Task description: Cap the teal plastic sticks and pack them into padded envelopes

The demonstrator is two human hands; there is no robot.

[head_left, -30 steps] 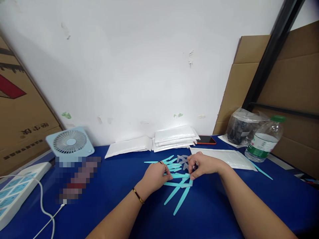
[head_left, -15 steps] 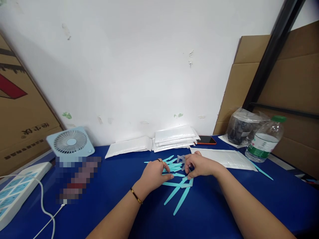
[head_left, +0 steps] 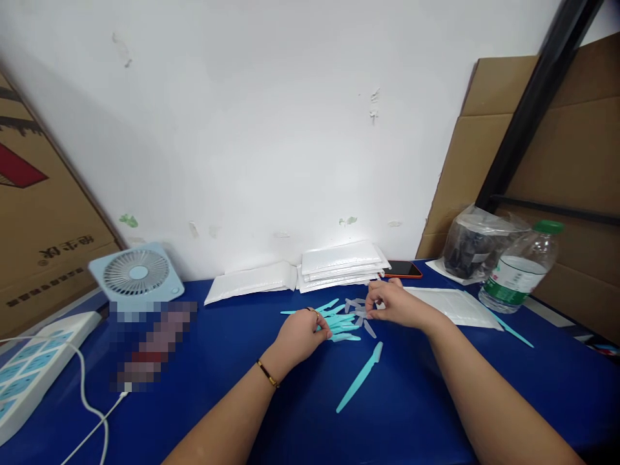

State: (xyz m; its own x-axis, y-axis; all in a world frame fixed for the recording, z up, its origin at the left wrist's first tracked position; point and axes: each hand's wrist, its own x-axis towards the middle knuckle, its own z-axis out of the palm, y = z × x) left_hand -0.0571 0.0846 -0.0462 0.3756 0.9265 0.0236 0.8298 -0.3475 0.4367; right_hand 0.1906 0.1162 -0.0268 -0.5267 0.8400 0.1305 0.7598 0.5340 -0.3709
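Observation:
Several turquoise plastic sticks (head_left: 341, 323) lie in a loose bunch on the blue table (head_left: 232, 349). My left hand (head_left: 304, 332) rests over the left end of this bunch, fingers closed around some of the sticks. To its right, my right hand (head_left: 394, 303) has its fingertips pinched at the small translucent pieces (head_left: 369, 329); what is between the fingertips is too small to make out. A single turquoise stick (head_left: 359, 378) lies apart, nearer the front. Another turquoise stick (head_left: 516, 332) lies at the right beside a white padded envelope (head_left: 450, 305).
White envelopes (head_left: 339, 261) are stacked by the wall, with a phone (head_left: 404, 269) beside them. A water bottle (head_left: 516, 278) and a bagged item (head_left: 467, 248) stand at right. At left are a fan (head_left: 138, 274), a power strip (head_left: 36, 361) and a cable.
Sticks that lay between and in front of my hands have gone from there, leaving one at the front. My right hand has moved slightly up and right, and more translucent pieces show.

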